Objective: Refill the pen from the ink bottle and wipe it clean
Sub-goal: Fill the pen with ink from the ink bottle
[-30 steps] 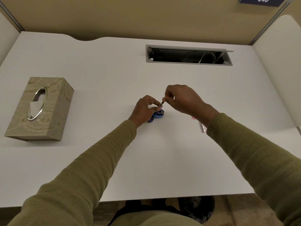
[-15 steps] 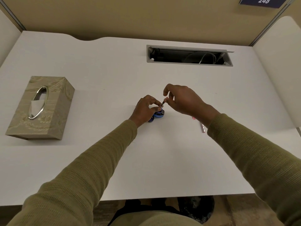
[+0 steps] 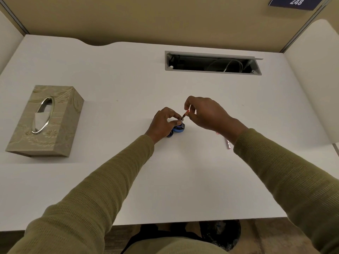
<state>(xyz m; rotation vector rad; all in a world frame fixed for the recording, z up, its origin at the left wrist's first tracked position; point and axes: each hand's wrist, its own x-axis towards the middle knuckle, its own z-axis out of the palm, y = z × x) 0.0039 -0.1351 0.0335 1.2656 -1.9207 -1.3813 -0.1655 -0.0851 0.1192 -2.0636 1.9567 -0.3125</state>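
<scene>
Left hand: fingers curl round the ink bottle on the surface.
Right hand: fingers pinch the pen, tilted over the bottle.

Blue ink bottle, olive ribbed sleeves, beige floral-patterned tissue box, seemingly pink pen.
</scene>
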